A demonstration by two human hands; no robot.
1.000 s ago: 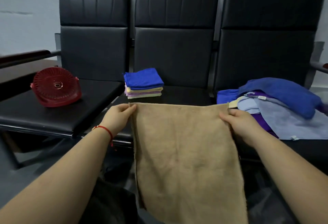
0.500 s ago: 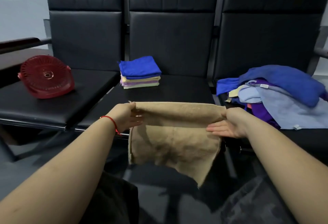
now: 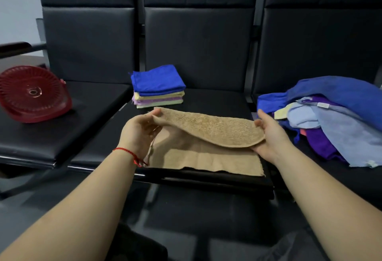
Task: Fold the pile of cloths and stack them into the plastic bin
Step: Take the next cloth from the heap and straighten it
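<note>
- Head view: the left hand (image 3: 140,130) and right hand (image 3: 268,136) each pinch an end of a tan towel (image 3: 206,147), folding it over on the middle seat (image 3: 217,99).
- Done: a folded stack (image 3: 158,87) behind it.
- Left: the unfolded pile (image 3: 334,120) on the right; the red plastic basket (image 3: 33,93) lies tipped over.

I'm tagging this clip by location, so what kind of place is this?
Probably a waiting area or office lobby: a row of joined black padded seats against a plain wall. Folded cloths and a red plastic basket sit on the seats.
</note>
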